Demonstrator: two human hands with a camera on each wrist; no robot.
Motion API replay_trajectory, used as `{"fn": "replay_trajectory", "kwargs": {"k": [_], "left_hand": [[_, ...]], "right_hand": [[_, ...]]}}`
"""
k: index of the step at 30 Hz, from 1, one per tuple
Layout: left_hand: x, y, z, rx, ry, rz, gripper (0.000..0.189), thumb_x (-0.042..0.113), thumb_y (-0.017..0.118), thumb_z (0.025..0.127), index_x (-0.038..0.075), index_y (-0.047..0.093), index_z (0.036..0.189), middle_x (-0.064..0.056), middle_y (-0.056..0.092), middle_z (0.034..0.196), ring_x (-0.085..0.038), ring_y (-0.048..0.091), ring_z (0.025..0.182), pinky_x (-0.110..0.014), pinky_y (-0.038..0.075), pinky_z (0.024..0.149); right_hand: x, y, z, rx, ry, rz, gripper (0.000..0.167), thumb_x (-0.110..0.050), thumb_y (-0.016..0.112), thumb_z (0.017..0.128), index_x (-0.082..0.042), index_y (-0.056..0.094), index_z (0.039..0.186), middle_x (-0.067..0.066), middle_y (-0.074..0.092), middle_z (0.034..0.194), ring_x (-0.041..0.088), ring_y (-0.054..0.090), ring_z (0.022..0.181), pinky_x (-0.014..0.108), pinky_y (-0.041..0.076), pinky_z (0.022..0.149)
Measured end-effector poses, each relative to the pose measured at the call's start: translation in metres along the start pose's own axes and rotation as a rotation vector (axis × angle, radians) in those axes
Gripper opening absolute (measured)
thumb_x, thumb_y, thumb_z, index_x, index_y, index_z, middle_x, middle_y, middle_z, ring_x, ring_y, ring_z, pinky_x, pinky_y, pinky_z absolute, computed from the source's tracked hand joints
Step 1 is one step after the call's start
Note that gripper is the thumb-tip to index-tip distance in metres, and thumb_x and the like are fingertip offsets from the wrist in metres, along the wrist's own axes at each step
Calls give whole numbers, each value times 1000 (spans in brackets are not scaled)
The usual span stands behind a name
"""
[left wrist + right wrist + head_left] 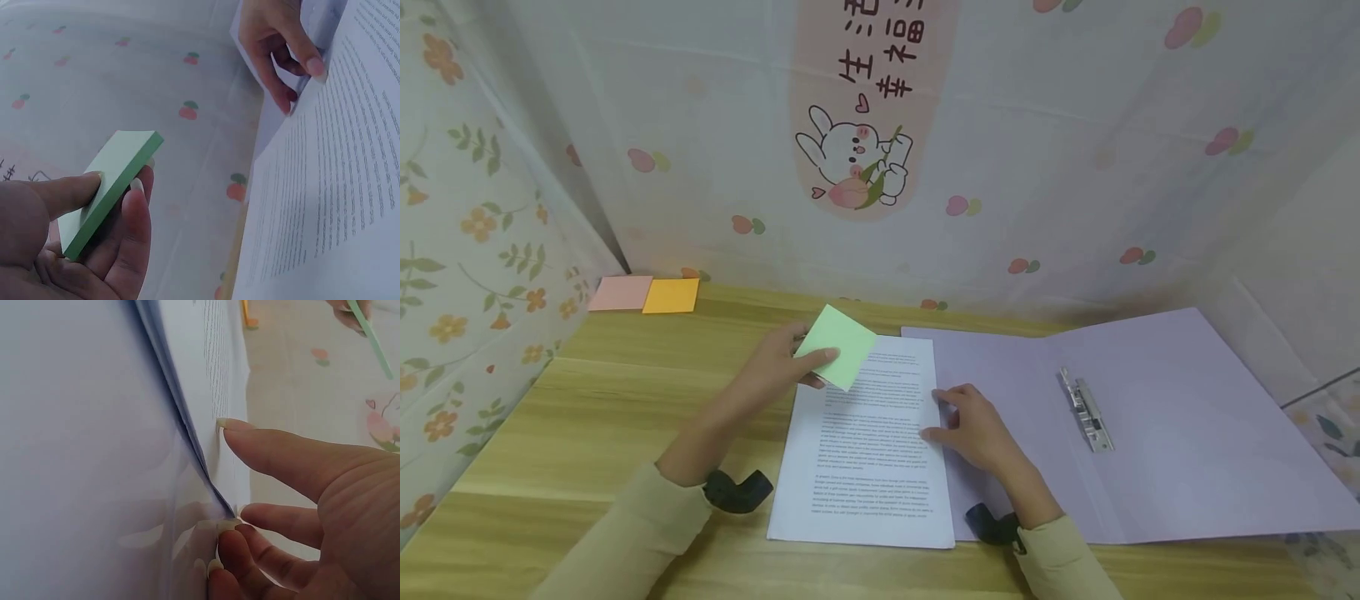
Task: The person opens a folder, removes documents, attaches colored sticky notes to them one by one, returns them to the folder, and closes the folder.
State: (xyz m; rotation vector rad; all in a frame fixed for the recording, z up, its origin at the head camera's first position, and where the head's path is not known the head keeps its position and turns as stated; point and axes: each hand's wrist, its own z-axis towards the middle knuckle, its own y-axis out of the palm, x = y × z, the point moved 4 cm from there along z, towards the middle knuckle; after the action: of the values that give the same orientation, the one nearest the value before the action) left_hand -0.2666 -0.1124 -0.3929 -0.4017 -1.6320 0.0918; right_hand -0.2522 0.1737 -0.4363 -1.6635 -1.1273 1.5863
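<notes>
A light green sticky-note pad (838, 350) is held in my left hand (790, 354), thumb on its face and fingers behind it. In the left wrist view the pad's (112, 187) thick side edge shows. It hovers over the upper left of a stack of printed paper (868, 467). At the stack's right edge is my right hand (973, 425), its thumb and index finger spread apart. The right wrist view shows that thumb (275, 453) on the printed top sheet, with other fingertips at the stack's side and over the folder.
An open lilac folder (1180, 425) with a metal clip (1086, 412) lies at the right, partly under the paper. A pink pad (621, 293) and an orange pad (671, 296) lie at the table's far left corner. Printed curtains (1000, 167) hang behind the wooden table (587, 433).
</notes>
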Motion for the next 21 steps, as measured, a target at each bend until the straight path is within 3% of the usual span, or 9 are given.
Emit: {"fn": "replay_trajectory", "kwargs": {"k": [3, 6, 8, 10, 12, 16, 21], "left_hand": [[7, 7, -2, 6, 10, -15, 57, 26, 70, 96, 1, 49, 144, -20, 69, 120, -21, 72, 77, -31, 62, 79], [12, 13, -5, 6, 1, -28, 55, 26, 71, 95, 1, 52, 141, -19, 72, 118, -22, 74, 79, -32, 61, 81], [15, 17, -7, 0, -5, -38, 54, 26, 71, 95, 2, 54, 140, -18, 73, 116, -21, 75, 82, -34, 60, 83], [16, 22, -8, -9, -16, -63, 54, 28, 72, 95, 3, 55, 140, -16, 75, 115, -20, 75, 85, -36, 59, 87], [17, 28, -10, -27, -24, -107, 52, 29, 71, 95, 3, 57, 138, -15, 75, 114, -19, 74, 88, -36, 59, 88], [19, 43, -13, -108, -34, -260, 45, 26, 70, 96, 0, 61, 131, -13, 73, 114, -17, 71, 92, -34, 59, 89], [22, 62, -18, -241, -44, -412, 41, 22, 67, 98, -3, 61, 130, -9, 71, 115, -15, 68, 97, -32, 59, 91]], "right_hand": [[-2, -1, -1, 1, -8, -12, 69, -23, 86, 80, -5, 59, 141, 14, 60, 126, 19, 55, 88, 27, 47, 70], [-9, -7, -3, 62, -60, -5, 63, -26, 83, 85, -6, 60, 140, 14, 63, 126, 20, 58, 93, 29, 51, 72], [-18, -13, -6, 119, -109, 59, 53, -30, 77, 90, -9, 63, 137, 12, 65, 126, 21, 62, 98, 30, 54, 77], [-29, -19, -7, 133, -189, 211, 42, -32, 66, 98, -9, 65, 134, 12, 68, 126, 22, 66, 102, 32, 57, 82], [-42, -22, -8, 68, -274, 427, 41, -34, 53, 105, -8, 63, 135, 12, 68, 126, 24, 68, 104, 33, 59, 87], [-59, -19, -7, -186, -384, 838, 57, -43, 30, 111, -2, 49, 146, 9, 60, 137, 20, 61, 121, 31, 54, 100], [-61, -13, -10, -359, -502, 1058, 59, -49, 23, 110, -12, 40, 153, -11, 48, 151, 5, 38, 146, 29, 31, 121]]}}
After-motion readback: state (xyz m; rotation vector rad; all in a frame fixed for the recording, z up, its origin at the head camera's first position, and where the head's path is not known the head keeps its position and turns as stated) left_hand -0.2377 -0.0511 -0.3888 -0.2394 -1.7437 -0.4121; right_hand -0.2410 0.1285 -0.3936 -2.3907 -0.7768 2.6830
